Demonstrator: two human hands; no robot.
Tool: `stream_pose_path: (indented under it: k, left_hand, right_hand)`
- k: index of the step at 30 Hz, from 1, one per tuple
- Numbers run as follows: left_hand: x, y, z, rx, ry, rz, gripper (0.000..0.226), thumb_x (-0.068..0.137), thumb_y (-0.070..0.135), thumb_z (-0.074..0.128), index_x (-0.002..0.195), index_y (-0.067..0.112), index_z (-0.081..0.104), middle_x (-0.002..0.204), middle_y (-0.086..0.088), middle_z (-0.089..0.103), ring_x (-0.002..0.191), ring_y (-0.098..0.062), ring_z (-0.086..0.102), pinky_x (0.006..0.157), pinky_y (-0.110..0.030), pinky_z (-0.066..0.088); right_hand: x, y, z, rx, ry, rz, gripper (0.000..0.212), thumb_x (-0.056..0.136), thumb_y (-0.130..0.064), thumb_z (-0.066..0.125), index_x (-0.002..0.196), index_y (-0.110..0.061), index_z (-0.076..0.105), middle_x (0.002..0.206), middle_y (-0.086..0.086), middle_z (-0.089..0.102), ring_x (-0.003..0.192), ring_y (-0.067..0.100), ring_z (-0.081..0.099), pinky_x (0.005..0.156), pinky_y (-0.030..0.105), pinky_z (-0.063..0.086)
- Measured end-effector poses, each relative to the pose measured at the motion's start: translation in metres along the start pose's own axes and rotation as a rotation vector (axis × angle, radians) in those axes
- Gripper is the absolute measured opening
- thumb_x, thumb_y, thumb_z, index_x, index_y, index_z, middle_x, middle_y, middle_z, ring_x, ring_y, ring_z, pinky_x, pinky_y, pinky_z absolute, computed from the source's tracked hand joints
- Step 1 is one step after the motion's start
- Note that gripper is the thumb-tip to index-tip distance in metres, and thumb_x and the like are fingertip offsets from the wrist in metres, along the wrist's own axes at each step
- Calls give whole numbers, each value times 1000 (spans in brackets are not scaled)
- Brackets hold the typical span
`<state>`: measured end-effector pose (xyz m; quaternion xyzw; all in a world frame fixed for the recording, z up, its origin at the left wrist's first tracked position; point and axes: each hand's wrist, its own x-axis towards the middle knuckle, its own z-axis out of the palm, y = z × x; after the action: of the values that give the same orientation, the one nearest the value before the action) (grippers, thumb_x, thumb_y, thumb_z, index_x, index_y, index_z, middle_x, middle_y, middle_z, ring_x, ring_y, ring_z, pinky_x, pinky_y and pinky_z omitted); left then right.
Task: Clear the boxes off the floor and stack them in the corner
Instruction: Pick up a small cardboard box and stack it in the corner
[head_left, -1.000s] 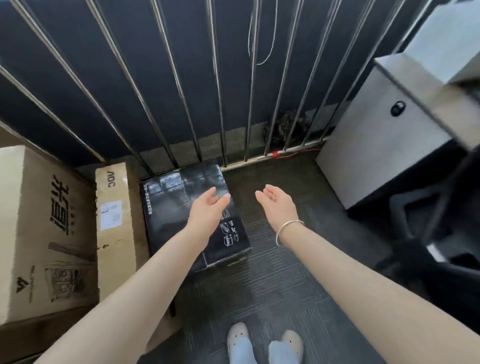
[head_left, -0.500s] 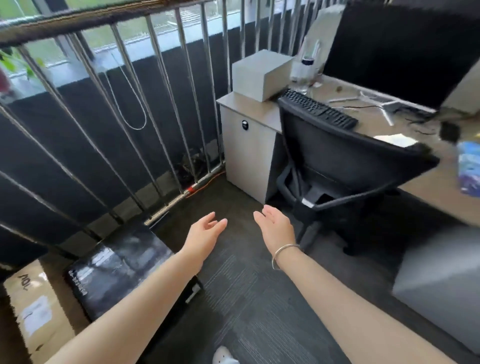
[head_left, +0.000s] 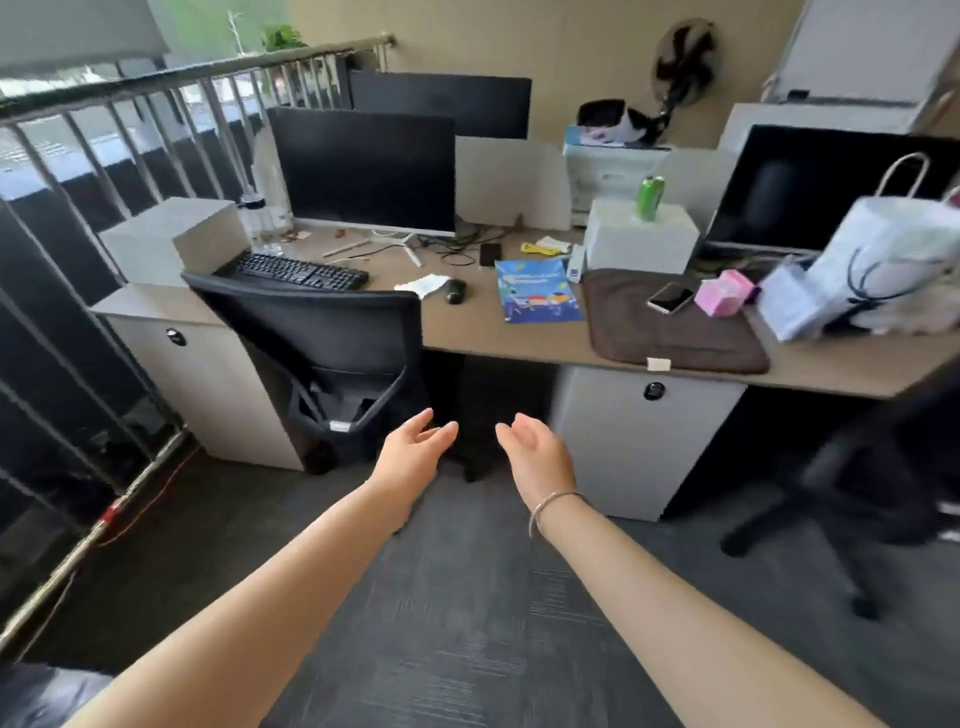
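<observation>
- Grey carpet floor (head_left: 467, 613) fills the foreground, with both bare forearms reaching forward above it.
- The left hand (head_left: 410, 449) and right hand (head_left: 537, 452) hover palms facing, fingers relaxed and empty.
- A glossy black box corner (head_left: 36, 693) shows at bottom left, on the floor beside the metal railing (head_left: 156, 130).
- Beyond stand a black mesh office chair (head_left: 332, 343) and a brown desk (head_left: 467, 325).

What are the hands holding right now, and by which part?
Nothing. The left hand and right hand are both empty, palms facing each other, fingers relaxed, out in front above the carpet.
</observation>
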<state>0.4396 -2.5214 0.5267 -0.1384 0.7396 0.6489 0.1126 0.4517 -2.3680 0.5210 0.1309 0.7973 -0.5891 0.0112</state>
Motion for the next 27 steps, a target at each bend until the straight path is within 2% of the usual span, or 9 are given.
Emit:
stream_pose_path:
  k: [2,4,9,13,18,22,23,25,27]
  left_hand:
    - [-4,12,61,11,-86,26,63,91,35,65,147,25,38,130,1,58,100,-11,58,93,-33,48]
    - [-7,22,113,19,-156,35,62,92,33,64,148,23,38,125,1,59,85,-7,56,83,-30,48]
    - [-14,45,267,90,-380,53,53,96,28,59,145,18,43,127,-6,58,77,-8,53,72,-27,46]
    - [-17,57,369,161,-532,63,49,98,28,56,144,18,45,121,-2,57,82,-9,55,88,-34,48]
    - [-16,84,530,232,-748,94,45,99,20,53,143,13,45,117,-3,58,81,-4,57,71,-23,48]
    - [-8,119,659,263,-923,124,45,98,23,56,142,14,48,132,-11,59,113,-24,60,80,-28,46]
    - [-5,131,697,276,-968,125,45,98,23,56,141,15,48,131,-11,60,115,-26,59,82,-31,45]
    - [-5,150,749,300,-1021,138,42,98,24,55,139,19,50,117,1,64,100,-14,60,85,-32,46]
    - [-5,162,815,304,-1098,161,34,99,22,54,133,21,53,99,10,64,86,-5,57,79,-28,47]
  right_hand:
    - [-1,16,-63,14,93,13,38,95,-32,56,129,-15,55,139,0,54,127,15,50,87,13,33]
    - [-2,30,-114,20,173,40,47,94,-32,56,137,-13,50,139,0,54,126,15,51,93,18,35]
    - [-3,74,-256,122,406,93,48,93,-28,60,136,-9,50,137,4,55,123,15,54,94,18,37]
    - [0,104,-342,206,540,114,49,94,-25,59,138,-8,49,139,6,53,126,16,52,98,21,38]
    - [28,148,-472,283,764,140,48,92,-20,62,135,-3,50,138,11,53,125,18,53,105,27,39]
    - [57,166,-588,320,934,148,46,92,-15,62,134,-1,51,135,9,55,124,18,54,94,18,40]
    - [63,170,-621,327,977,154,45,93,-16,61,134,-1,51,135,8,55,124,17,53,93,17,39]
    - [71,177,-668,335,1032,175,46,93,-18,61,135,-3,51,135,8,55,124,17,53,97,20,39]
    - [81,193,-721,342,1107,192,46,92,-20,62,134,-4,52,134,9,56,122,17,55,98,21,40]
